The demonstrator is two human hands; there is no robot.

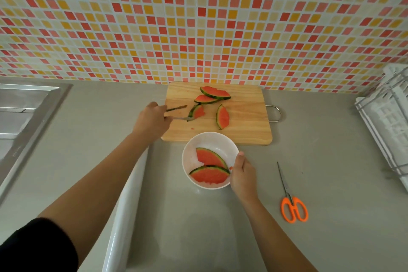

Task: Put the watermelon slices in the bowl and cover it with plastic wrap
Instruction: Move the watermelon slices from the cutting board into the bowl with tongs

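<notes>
A white bowl [199,141] stands on the grey counter just in front of a wooden cutting board [245,121]. Two watermelon slices [209,174] lie in the bowl. Several more slices [222,117] rest on the board. My right hand [241,173] grips the bowl's right rim. My left hand [151,120] holds metal tongs [178,112] whose tips close around a small slice [197,112] at the board's left side. A long roll of plastic wrap [125,212] lies on the counter, running under my left forearm.
Orange-handled scissors [293,205] lie on the counter to the right of the bowl. A steel sink [24,112] is at the far left. A white dish rack [388,117] stands at the right edge. A tiled wall rises behind the board.
</notes>
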